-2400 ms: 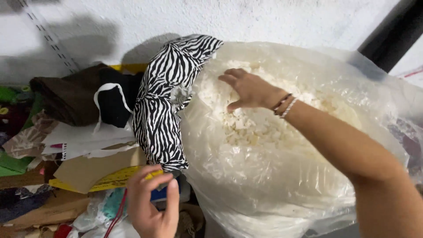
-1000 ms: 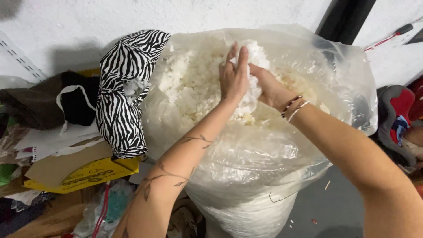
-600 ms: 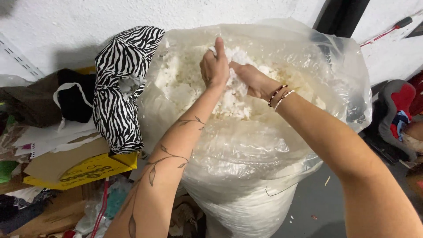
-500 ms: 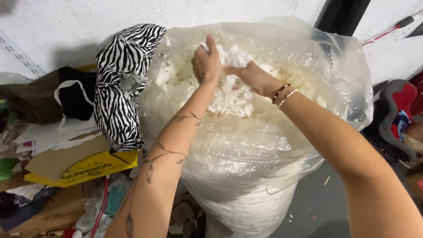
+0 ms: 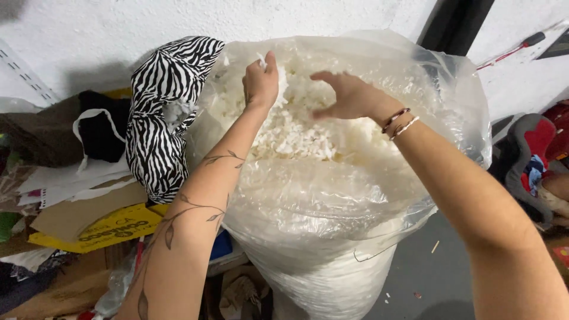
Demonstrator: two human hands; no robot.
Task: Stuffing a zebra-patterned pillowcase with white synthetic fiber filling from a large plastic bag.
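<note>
Against a white plaster wall stands a big clear plastic bag (image 5: 355, 195) of white shredded foam stuffing (image 5: 296, 127). The left hand (image 5: 261, 83) clenches a tuft; the right hand (image 5: 349, 95) hovers open just beside it, stuffing directly below.

Clear plastic bag (image 5: 332, 195) centre; flat yellow package (image 5: 95, 228), perhaps cardboard, left.

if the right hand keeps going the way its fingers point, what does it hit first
The right hand hovers over the white stuffing with its fingers aimed left, toward the left hand. It would most likely meet the left hand first, though depth is unclear and it might brush the stuffing heaped between them instead.
</note>
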